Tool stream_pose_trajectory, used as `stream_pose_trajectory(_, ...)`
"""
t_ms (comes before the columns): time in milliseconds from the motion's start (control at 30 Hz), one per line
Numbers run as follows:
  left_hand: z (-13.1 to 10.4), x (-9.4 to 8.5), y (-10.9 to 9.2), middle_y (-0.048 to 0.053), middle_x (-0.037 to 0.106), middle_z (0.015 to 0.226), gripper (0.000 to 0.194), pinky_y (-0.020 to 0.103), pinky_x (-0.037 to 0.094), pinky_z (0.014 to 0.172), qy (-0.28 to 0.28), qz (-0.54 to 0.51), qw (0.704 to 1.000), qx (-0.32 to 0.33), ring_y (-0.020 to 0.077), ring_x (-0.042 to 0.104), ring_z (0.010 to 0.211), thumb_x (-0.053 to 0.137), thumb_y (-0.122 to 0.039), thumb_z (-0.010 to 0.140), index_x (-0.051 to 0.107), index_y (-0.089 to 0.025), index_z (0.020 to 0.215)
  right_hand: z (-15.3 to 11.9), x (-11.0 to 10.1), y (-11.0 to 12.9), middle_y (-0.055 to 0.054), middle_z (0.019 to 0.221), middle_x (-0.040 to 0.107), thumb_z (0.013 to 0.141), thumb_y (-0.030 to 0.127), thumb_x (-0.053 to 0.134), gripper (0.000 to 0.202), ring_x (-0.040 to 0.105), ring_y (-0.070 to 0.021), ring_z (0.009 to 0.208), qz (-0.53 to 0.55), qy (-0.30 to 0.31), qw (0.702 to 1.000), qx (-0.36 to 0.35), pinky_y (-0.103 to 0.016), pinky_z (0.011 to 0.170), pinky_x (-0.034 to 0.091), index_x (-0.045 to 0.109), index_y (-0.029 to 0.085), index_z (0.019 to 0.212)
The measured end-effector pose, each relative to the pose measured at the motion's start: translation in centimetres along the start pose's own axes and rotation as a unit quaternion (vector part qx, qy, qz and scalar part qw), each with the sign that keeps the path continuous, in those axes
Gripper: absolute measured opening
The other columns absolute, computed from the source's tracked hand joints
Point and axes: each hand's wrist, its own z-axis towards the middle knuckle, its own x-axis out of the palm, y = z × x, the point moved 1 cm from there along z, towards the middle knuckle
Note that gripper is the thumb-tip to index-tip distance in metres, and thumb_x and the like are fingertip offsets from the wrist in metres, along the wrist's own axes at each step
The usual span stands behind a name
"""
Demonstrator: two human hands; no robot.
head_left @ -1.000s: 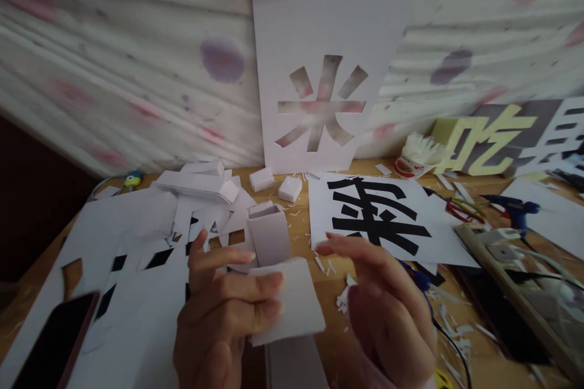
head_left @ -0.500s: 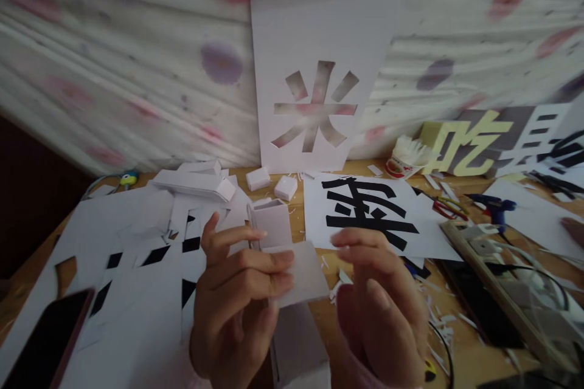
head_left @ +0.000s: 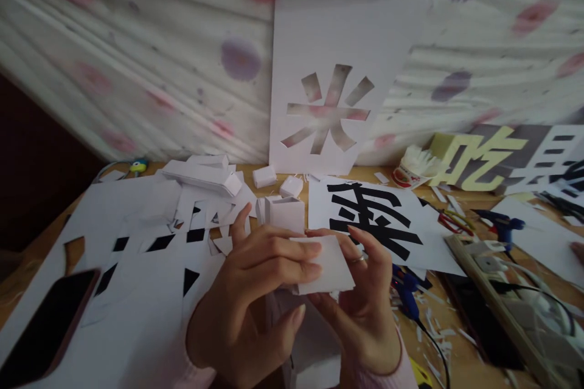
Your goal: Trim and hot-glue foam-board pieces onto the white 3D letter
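Observation:
Between my two hands is a small white square piece of board or a small box [head_left: 333, 262]; I cannot tell how thick it is. My left hand [head_left: 255, 285] presses its index and middle fingers flat on the top face. My right hand [head_left: 367, 295], with a ring on one finger, grips the same piece from the right, thumb below and fingers behind. Under the hands stands a larger white folded form [head_left: 317, 340], partly hidden. Just beyond the fingers is an open white paper box [head_left: 285, 211].
A blue glue gun [head_left: 406, 292] lies right of my right hand, another [head_left: 497, 225] farther off. Cut white sheets [head_left: 137, 316] and a phone [head_left: 50, 322] lie left. A power strip [head_left: 490, 304] is at right, near another hand [head_left: 577, 249].
My right hand has moved left and taken hold of the white square piece. My left hand has shifted right with it. The view has turned slightly left, uncovering the nearer glue gun.

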Motion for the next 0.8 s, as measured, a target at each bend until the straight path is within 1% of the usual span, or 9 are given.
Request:
stream_pose_trajectory(200, 0.60, 0.06, -0.29, -0.003, 0.074, 0.107, 0.025, 0.046, 0.011, 0.122, -0.025, -0.014, 1.000, -0.009, 0.0182, 0.068, 0.102, 0.060, -0.011, 0.077, 0.067, -0.025, 0.096, 0.11, 0.07, -0.07, -0.009, 0.138, 0.055, 0.086, 0.010, 0.065, 0.073, 0.053, -0.0258, 0.127, 0.002, 0.000, 1.000, -0.010, -0.048, 0.106, 0.045, 0.031, 0.036, 0.146)
stream_pose_trajectory(300, 0.41, 0.06, -0.19, -0.002, 0.075, 0.105, 0.023, 0.048, 0.010, 0.122, -0.034, -0.015, 0.999, -0.010, 0.0182, 0.068, 0.100, 0.058, -0.010, 0.079, 0.068, -0.024, 0.094, 0.11, 0.01, -0.10, -0.011, 0.137, 0.055, 0.086, 0.014, 0.066, 0.072, 0.055, -0.0275, 0.126, -0.024, 0.000, 1.000, -0.017, -0.051, 0.105, 0.046, 0.031, 0.033, 0.146)
stream_pose_trajectory(367, 0.25, 0.04, -0.10, 0.000, 0.074, 0.106, 0.024, 0.051, 0.008, 0.122, -0.026, -0.009, 1.000, -0.006, 0.0191, 0.068, 0.100, 0.058, -0.010, 0.079, 0.067, -0.024, 0.095, 0.05, -0.11, -0.18, -0.012, 0.136, 0.054, 0.086, 0.015, 0.065, 0.069, 0.055, -0.0291, 0.125, -0.055, 0.000, 0.998, -0.025, -0.053, 0.104, 0.047, 0.033, 0.032, 0.145)
stream_pose_trajectory(500, 0.23, 0.08, -0.11, 0.000, 0.074, 0.105, 0.024, 0.055, 0.008, 0.121, -0.022, 0.002, 1.000, -0.004, 0.0199, 0.067, 0.100, 0.059, -0.008, 0.079, 0.067, -0.025, 0.094, 0.01, -0.39, -0.19, -0.010, 0.136, 0.053, 0.084, 0.011, 0.064, 0.067, 0.054, -0.0290, 0.125, -0.095, 0.007, 0.994, -0.045, -0.053, 0.105, 0.046, 0.037, 0.032, 0.142)
stream_pose_trajectory(600, 0.45, 0.23, -0.30, -0.001, 0.075, 0.102, 0.021, 0.054, 0.010, 0.121, -0.032, 0.007, 0.999, -0.016, 0.0199, 0.068, 0.098, 0.059, -0.010, 0.080, 0.067, -0.026, 0.091, 0.12, -0.48, -0.02, -0.007, 0.137, 0.055, 0.084, 0.006, 0.063, 0.068, 0.053, -0.0263, 0.126, -0.086, 0.020, 0.994, -0.059, -0.048, 0.106, 0.046, 0.039, 0.034, 0.141)
stream_pose_trajectory(667, 0.57, 0.33, -0.40, -0.002, 0.076, 0.100, 0.020, 0.053, 0.008, 0.122, -0.043, 0.004, 0.999, -0.019, 0.0192, 0.068, 0.095, 0.058, -0.011, 0.080, 0.067, -0.026, 0.089, 0.20, -0.50, 0.07, -0.006, 0.138, 0.055, 0.084, 0.004, 0.062, 0.067, 0.052, -0.0248, 0.127, -0.077, 0.027, 0.995, -0.062, -0.045, 0.106, 0.047, 0.041, 0.034, 0.140)
stream_pose_trajectory(733, 0.60, 0.39, -0.42, -0.002, 0.076, 0.101, 0.019, 0.053, 0.005, 0.123, -0.047, 0.004, 0.999, -0.018, 0.0185, 0.068, 0.094, 0.058, -0.010, 0.080, 0.067, -0.025, 0.087, 0.20, -0.54, 0.07, -0.007, 0.139, 0.055, 0.084, 0.003, 0.061, 0.066, 0.053, -0.0255, 0.127, -0.072, 0.030, 0.995, -0.063, -0.046, 0.105, 0.047, 0.042, 0.033, 0.139)
stream_pose_trajectory(800, 0.53, 0.39, -0.35, -0.002, 0.075, 0.103, 0.019, 0.054, 0.004, 0.123, -0.038, 0.007, 0.999, -0.016, 0.0185, 0.068, 0.093, 0.058, -0.010, 0.079, 0.067, -0.025, 0.088, 0.15, -0.61, 0.00, -0.008, 0.139, 0.054, 0.085, 0.003, 0.061, 0.065, 0.053, -0.0275, 0.127, -0.077, 0.031, 0.995, -0.061, -0.049, 0.104, 0.047, 0.042, 0.033, 0.139)
